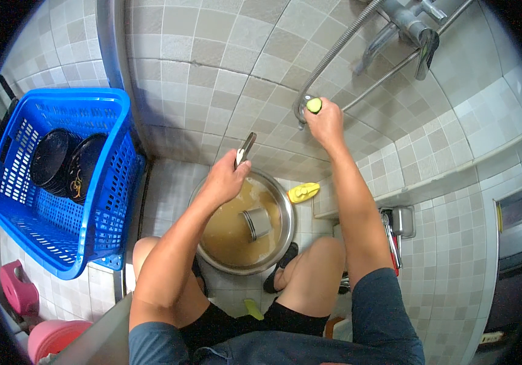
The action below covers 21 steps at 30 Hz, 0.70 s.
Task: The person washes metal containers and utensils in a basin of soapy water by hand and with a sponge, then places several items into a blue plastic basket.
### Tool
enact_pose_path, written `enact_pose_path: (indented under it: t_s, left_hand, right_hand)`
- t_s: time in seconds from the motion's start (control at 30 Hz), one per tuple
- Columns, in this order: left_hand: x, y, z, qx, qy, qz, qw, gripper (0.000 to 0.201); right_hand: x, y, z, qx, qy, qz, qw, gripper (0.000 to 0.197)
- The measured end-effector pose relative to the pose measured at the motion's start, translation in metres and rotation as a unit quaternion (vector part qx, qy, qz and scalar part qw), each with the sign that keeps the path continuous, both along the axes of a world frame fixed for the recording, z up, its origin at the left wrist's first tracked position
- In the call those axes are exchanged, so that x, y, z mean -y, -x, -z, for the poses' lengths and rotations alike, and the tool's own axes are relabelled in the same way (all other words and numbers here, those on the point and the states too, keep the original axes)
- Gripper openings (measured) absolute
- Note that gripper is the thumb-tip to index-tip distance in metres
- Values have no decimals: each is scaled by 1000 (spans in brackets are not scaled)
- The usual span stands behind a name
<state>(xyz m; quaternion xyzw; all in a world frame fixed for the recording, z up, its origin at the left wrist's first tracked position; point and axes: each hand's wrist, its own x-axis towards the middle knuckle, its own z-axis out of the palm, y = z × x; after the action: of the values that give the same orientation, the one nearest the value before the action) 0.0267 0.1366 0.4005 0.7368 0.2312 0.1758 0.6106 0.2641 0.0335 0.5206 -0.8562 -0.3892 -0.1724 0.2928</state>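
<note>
My left hand (227, 175) is closed around a slim dark utensil with a pale part (247, 146), its far end pointing up toward the wall; its exact kind is unclear. Beneath that hand stands a wide metal basin (286, 230) of cloudy brown water. A shiny metal container with dark rings (256, 224) sits tilted in the water. Farther right, my right hand (325, 124) grips a small yellow-green thing with a dark edge (314, 106), held close to a metal fitting (300, 114) on the tiled wall. Most of that yellow-green thing is hidden by my fingers.
A crumpled yellow item (304, 192) lies beside the basin. The blue basket (102, 207) at left holds dark bowls (52, 157). A wall tap (410, 27) with a metal hose is at upper right. Utensils stand by a small metal tray (404, 221). A pink bucket (57, 337) is lower left.
</note>
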Motion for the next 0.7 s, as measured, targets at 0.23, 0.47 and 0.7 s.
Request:
enact_pose_path:
  t_s: [0.23,0.47,0.7]
  left_hand:
    - [0,1,5,12,33,-2,999,26]
    - [-1,-3,14,15,26,5,1000,27]
    - [-4,2,2,-3,8,-4,1000,23]
  right_hand:
    - [5,-9,-10,7,39,-15,999,23]
    - [11,-16,-10,-31,21,-17,999,23]
    - [47,29,46,-156,-233,-30,959,27]
